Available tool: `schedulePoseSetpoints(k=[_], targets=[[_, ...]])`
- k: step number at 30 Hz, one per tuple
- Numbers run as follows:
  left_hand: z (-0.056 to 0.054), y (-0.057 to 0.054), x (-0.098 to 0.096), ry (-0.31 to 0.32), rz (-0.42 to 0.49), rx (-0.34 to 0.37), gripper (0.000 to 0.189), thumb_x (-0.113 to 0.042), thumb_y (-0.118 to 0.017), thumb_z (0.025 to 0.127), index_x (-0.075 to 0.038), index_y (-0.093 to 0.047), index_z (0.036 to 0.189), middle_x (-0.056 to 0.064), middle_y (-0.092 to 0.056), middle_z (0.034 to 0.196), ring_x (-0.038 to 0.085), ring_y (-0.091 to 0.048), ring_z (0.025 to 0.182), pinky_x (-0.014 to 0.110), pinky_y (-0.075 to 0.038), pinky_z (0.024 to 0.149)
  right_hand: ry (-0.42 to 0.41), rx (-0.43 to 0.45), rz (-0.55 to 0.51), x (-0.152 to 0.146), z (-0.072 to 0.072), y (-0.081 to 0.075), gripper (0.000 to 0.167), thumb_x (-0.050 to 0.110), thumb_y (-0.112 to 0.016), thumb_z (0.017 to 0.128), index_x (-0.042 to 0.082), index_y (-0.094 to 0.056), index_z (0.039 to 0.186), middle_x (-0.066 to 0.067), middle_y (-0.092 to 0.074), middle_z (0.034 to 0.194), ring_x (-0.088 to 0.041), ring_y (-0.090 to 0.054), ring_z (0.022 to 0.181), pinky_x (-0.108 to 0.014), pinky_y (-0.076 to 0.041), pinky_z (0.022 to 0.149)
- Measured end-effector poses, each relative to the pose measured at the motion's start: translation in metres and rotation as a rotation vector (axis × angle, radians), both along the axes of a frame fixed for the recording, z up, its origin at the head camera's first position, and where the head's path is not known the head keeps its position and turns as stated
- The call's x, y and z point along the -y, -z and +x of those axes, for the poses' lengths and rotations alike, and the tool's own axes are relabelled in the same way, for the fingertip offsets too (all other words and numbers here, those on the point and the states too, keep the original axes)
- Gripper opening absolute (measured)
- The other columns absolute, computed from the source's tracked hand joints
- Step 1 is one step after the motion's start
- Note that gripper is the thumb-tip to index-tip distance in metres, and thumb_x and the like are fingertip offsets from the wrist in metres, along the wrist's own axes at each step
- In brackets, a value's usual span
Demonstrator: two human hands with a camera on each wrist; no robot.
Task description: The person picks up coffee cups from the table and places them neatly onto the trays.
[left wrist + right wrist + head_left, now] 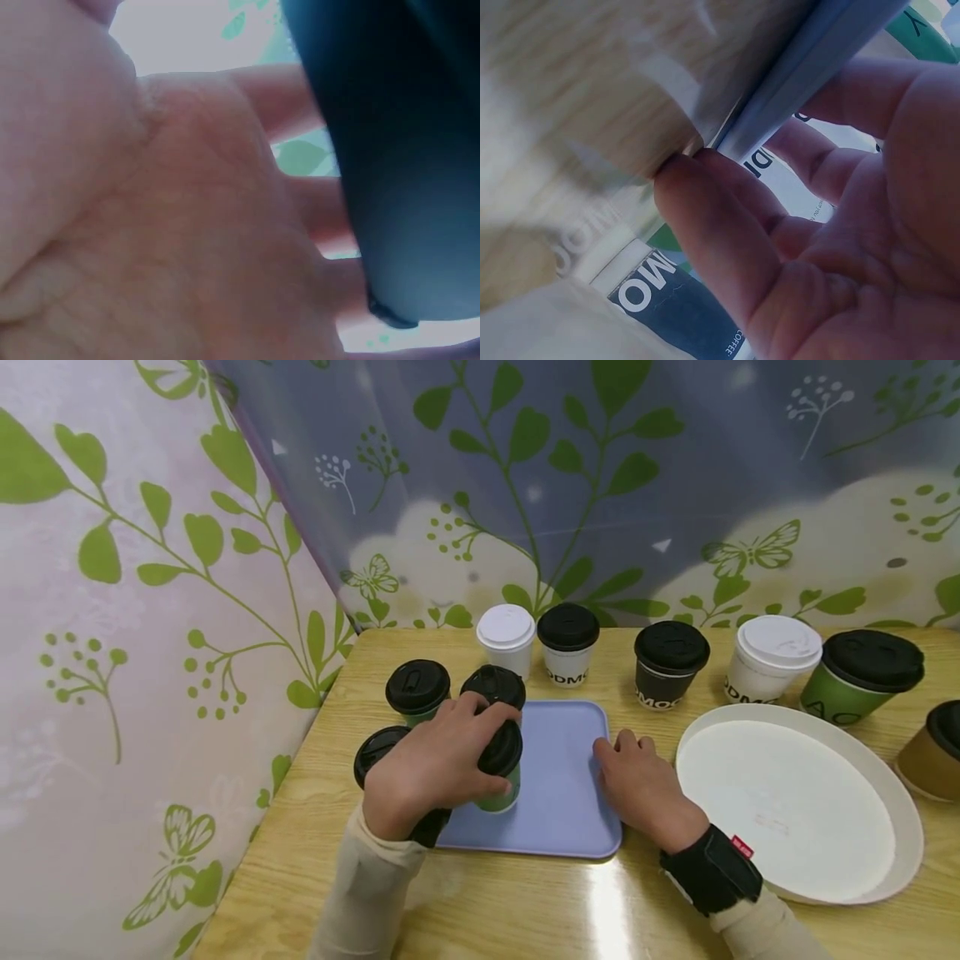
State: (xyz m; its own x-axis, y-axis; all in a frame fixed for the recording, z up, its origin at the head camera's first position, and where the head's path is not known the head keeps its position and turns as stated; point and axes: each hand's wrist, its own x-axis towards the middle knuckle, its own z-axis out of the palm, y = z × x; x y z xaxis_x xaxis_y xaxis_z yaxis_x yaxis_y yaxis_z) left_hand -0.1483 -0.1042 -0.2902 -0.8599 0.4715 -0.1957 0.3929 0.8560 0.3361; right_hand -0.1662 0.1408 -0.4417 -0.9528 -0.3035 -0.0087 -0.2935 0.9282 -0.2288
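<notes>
My left hand (438, 756) grips a green paper cup (501, 789) with a black lid, thumb low on its near side and fingers over the top. This cup overlaps the left part of the blue tray (562, 777). A dark, curved surface (405, 180) fills the right of the left wrist view, with fingers partly hidden behind it. Along the tray's right side, my right hand (641, 785) holds the edge; in the right wrist view its bent fingers (712, 232) reach the tray rim (780, 97). More black-lidded cups (417, 687) stand around the left hand, partly covered by it.
Behind the tray stand a white-lidded cup (506, 639) and a black-lidded white cup (567, 647). Further right are a dark cup (670, 664), a white cup (772, 656) and a large green cup (858, 677). A round white tray (911, 852) lies right of my right hand, beside a brown cup (933, 756).
</notes>
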Motion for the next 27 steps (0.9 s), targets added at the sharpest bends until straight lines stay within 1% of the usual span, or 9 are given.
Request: schedulePoseSetpoints(k=[10,15,22,27], targets=[[-0.0035,0.0032,-0.002,-0.008,-0.035,0.035,0.068,-0.025,-0.087,0.086,-0.021,-0.055,0.146,0.017,-0.047,0.145,0.038,-0.046,0.133,0.052,-0.05,0.096,-0.002,-0.011,-0.011,-0.0004,0.0006,0.0005,0.013,0.01,-0.06,0.102,0.001,-0.059,0.112,-0.019,-0.051,0.094,-0.034,-0.049,0.079,-0.043,-0.047,0.055],[-0.0034,0.0035,-0.0035,0.008,-0.046,0.051,0.07,-0.026,-0.087,0.086,-0.021,-0.053,0.148,0.017,-0.047,0.146,0.037,-0.047,0.131,0.05,-0.05,0.096,-0.002,-0.012,-0.008,-0.0007,0.0007,0.0002,0.015,0.01,-0.061,0.102,0.0,-0.059,0.113,-0.019,-0.051,0.094,-0.034,-0.049,0.08,-0.043,-0.047,0.056],[-0.0031,0.003,-0.0055,0.031,-0.053,0.049,0.071,-0.028,-0.088,0.086,-0.022,-0.053,0.148,0.018,-0.047,0.146,0.039,-0.046,0.131,0.051,-0.051,0.094,-0.007,-0.039,-0.019,-0.0012,0.0016,0.0005,0.013,0.008,-0.061,0.101,0.0,-0.059,0.11,-0.019,-0.051,0.093,-0.034,-0.048,0.078,-0.043,-0.045,0.053],[-0.0025,0.0042,-0.0061,0.036,-0.059,0.045,0.071,-0.028,-0.088,0.086,-0.021,-0.053,0.147,0.018,-0.048,0.144,0.041,-0.047,0.13,0.05,-0.052,0.092,-0.005,-0.03,-0.023,-0.0007,0.0008,0.0014,0.013,0.008,-0.061,0.101,0.001,-0.059,0.111,-0.019,-0.051,0.093,-0.034,-0.048,0.079,-0.043,-0.046,0.054]])
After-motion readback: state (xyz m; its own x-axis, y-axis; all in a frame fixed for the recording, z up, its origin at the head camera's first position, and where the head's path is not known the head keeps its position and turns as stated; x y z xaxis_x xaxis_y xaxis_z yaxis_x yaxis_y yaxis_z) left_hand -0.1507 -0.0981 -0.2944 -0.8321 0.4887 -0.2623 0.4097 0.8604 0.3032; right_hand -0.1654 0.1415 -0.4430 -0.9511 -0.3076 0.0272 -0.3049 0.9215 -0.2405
